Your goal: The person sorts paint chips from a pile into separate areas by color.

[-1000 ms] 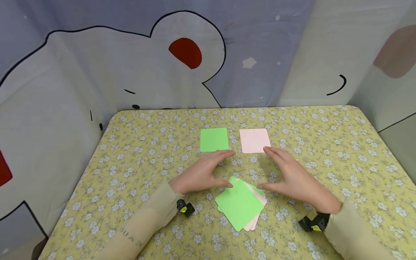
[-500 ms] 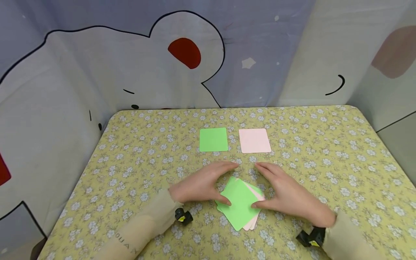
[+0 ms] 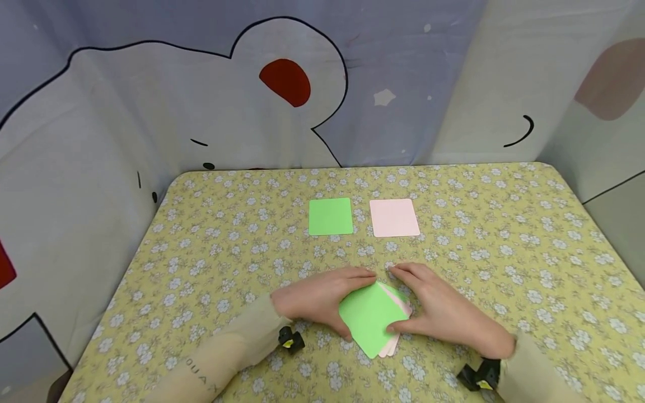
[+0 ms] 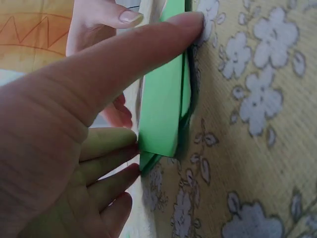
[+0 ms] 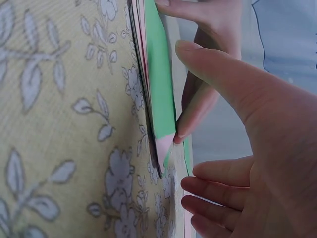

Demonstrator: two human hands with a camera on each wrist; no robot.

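A loosely fanned stack of square green and pink cards (image 3: 370, 319) lies on the table, a green one on top and pink edges showing at its right. My left hand (image 3: 322, 296) frames its left side. In the left wrist view, the thumb (image 4: 163, 34) crosses the stack's edge and the other fingertips meet its far corner. On the right side, my right hand (image 3: 438, 308) curves loosely around the stack, its thumb over the top card in the head view. The right wrist view shows that thumb (image 5: 213, 64) and the fingers apart from the cards.
Beyond the stack, a single green card (image 3: 330, 216) and a single pink card (image 3: 395, 218) lie flat side by side. A yellow floral cloth (image 3: 227, 252) covers the table. Behind its far edge hangs a printed curtain (image 3: 176, 101).
Both hands have come down and nearer to me, from above the stack to its two sides. The top green card has turned slightly. The two single cards stay where they were.
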